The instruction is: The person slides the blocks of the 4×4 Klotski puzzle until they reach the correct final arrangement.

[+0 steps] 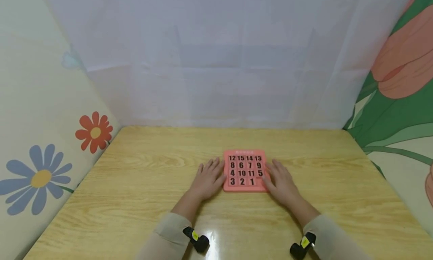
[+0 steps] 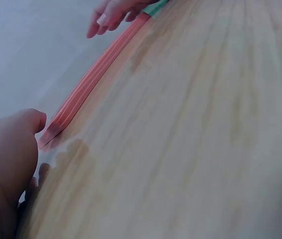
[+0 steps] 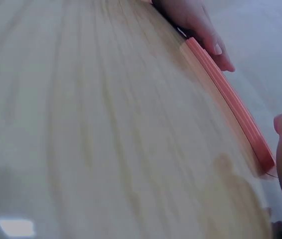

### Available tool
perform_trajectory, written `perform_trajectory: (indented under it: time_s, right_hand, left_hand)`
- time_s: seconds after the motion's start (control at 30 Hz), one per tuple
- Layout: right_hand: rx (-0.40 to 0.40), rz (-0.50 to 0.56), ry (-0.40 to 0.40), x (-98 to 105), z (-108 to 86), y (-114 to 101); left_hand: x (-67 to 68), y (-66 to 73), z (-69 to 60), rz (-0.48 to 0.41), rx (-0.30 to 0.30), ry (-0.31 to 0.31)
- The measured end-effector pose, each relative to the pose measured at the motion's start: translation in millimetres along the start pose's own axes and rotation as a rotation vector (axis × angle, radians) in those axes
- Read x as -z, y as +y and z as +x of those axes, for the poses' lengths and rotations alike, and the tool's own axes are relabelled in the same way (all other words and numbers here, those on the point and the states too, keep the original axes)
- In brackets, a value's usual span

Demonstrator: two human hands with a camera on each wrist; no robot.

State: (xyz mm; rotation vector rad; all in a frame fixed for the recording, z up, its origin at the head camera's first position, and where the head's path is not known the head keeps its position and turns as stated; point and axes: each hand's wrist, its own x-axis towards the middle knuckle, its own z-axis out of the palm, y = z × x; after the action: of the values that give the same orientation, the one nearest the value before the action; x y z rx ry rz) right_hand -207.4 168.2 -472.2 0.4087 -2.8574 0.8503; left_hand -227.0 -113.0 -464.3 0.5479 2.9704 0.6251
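A pink number slide puzzle (image 1: 246,152) lies flat on the wooden table (image 1: 152,158) in the head view. Its tiles bear black numbers, with a gap at the bottom right corner beside the 1 tile. My left hand (image 1: 210,180) rests along the puzzle's left side, fingers extended forward and thumb at the edge. On the other side, my right hand (image 1: 283,183) lies with its fingers stretched out, the thumb at the lower right edge by the gap. Both wrist views catch the puzzle's pink side (image 2: 93,74) edge-on; its tiles are hidden there.
A white cloth (image 1: 243,64) hangs behind the table's far edge. Flower-patterned sheets (image 1: 40,102) border the left side, and a tulip-patterned one (image 1: 402,113) the right. Each sleeve end carries a black strap with a small device (image 1: 202,244).
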Motion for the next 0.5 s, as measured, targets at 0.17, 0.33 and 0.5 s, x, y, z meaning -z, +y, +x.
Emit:
perform_trajectory:
  time_s: [0.17, 0.33, 0.5]
  right_hand:
    - [0.028, 0.02, 0.012, -2.3, -3.6, -2.0]
    - [0.047, -0.004, 0.002, -6.4, -6.7, -4.0]
    - [0.075, -0.02, 0.002, -8.6, -10.7, -5.6]
  left_hand:
    - [1.4, 1.2, 0.7, 0.03, -0.007, -0.006]
    - [1.0, 1.5, 0.3, 0.051, -0.005, -0.016]
    - [-1.5, 1.2, -1.2, 0.056, -0.004, -0.012]
